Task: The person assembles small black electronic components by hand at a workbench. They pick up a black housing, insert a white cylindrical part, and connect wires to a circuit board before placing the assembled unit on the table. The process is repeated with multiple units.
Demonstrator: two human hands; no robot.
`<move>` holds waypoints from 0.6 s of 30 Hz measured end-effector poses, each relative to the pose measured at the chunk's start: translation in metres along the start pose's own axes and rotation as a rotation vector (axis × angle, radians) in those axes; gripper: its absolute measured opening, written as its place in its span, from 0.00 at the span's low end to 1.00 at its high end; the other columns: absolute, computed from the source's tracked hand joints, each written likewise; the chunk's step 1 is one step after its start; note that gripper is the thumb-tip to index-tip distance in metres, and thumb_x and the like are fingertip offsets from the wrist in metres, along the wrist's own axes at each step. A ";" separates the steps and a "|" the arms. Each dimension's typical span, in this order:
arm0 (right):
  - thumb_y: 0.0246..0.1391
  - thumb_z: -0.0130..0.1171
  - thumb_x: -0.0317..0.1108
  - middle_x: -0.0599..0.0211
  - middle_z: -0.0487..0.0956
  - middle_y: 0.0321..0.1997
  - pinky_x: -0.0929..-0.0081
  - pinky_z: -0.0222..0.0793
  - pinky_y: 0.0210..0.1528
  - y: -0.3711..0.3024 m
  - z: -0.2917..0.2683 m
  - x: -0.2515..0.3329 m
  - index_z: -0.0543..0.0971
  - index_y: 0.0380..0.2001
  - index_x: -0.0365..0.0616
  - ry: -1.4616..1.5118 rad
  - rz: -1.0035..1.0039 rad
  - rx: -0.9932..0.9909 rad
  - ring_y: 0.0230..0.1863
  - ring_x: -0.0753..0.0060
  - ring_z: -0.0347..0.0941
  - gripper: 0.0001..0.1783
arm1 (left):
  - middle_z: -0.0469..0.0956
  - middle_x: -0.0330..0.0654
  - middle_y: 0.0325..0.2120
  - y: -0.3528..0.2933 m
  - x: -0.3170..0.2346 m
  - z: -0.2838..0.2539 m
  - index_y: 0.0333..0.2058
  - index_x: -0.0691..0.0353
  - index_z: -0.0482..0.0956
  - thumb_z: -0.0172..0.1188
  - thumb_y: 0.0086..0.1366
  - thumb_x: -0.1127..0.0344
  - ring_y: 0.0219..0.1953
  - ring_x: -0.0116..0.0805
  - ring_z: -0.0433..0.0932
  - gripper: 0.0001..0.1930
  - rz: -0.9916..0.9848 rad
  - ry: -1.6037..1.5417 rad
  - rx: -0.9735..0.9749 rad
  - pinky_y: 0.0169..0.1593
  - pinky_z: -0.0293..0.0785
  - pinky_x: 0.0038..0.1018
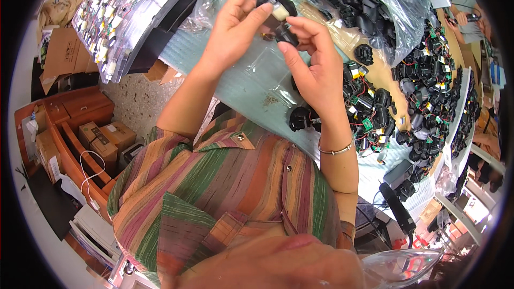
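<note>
Both my hands are raised over the worktable, working on a small black plastic housing [285, 1] with a pale yellow-white block [279, 13] on it. My left hand [238, 27] pinches the housing from the left, thumb against the block. From the right, my right hand [316, 59] has its thumb and fingers closed about a black lower part [286, 36], which seems to belong to the same piece. Whether the two parts are joined I cannot tell. A clear plastic sheet [251, 75] lies beneath on the pale green tabletop [235, 99].
Wired black assemblies [369, 101] lie heaped to the right. A clear bag [409, 16] covers black shells at the far side. At far left, a tray [115, 10] bears many small parts. A black cylindrical tool [396, 206] stands near right. Another person [466, 5] is at far right.
</note>
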State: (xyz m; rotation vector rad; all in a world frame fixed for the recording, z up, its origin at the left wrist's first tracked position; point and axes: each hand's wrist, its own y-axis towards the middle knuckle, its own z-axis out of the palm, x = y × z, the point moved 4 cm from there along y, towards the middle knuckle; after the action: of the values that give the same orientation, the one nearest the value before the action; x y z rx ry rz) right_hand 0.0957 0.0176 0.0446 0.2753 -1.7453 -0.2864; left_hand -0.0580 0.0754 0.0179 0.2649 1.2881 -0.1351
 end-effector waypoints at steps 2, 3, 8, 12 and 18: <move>0.54 0.66 0.25 0.60 0.78 0.42 0.74 0.77 0.40 0.000 -0.009 0.006 0.79 0.49 0.42 -0.099 -0.050 -0.072 0.37 0.71 0.79 0.18 | 0.79 0.42 0.46 -0.003 0.003 0.013 0.58 0.63 0.68 0.50 0.74 0.71 0.45 0.26 0.79 0.16 -0.043 -0.095 0.054 0.47 0.79 0.25; 0.53 0.67 0.25 0.60 0.78 0.42 0.75 0.77 0.40 0.000 -0.011 0.007 0.79 0.49 0.42 -0.140 -0.080 -0.109 0.37 0.71 0.79 0.18 | 0.78 0.43 0.48 -0.004 0.002 0.019 0.59 0.64 0.67 0.47 0.74 0.71 0.45 0.26 0.79 0.17 -0.071 -0.103 0.086 0.49 0.79 0.27; 0.51 0.69 0.24 0.60 0.75 0.44 0.79 0.77 0.36 -0.009 -0.021 0.012 0.81 0.48 0.42 -0.487 -0.275 -0.259 0.34 0.73 0.78 0.19 | 0.76 0.45 0.50 -0.010 -0.001 0.038 0.61 0.64 0.63 0.44 0.76 0.70 0.48 0.30 0.79 0.17 -0.094 -0.214 0.121 0.51 0.80 0.31; 0.51 0.70 0.26 0.62 0.76 0.43 0.79 0.77 0.34 -0.018 -0.022 0.008 0.82 0.48 0.43 -0.326 -0.141 -0.340 0.32 0.75 0.77 0.18 | 0.75 0.46 0.50 -0.011 0.001 0.046 0.61 0.64 0.63 0.43 0.76 0.69 0.49 0.31 0.78 0.18 -0.084 -0.257 0.138 0.52 0.80 0.32; 0.50 0.71 0.25 0.64 0.75 0.43 0.79 0.77 0.34 -0.022 -0.025 -0.002 0.82 0.47 0.43 -0.120 -0.070 -0.383 0.32 0.77 0.76 0.19 | 0.75 0.46 0.51 -0.014 0.002 0.050 0.61 0.63 0.63 0.43 0.77 0.69 0.50 0.31 0.78 0.17 -0.112 -0.298 0.142 0.53 0.79 0.33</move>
State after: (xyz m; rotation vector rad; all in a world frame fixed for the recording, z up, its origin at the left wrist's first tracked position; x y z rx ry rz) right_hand 0.1216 -0.0030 0.0401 0.0412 -1.7591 -0.6899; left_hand -0.0140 0.0487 0.0272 0.2823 0.9985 -0.3499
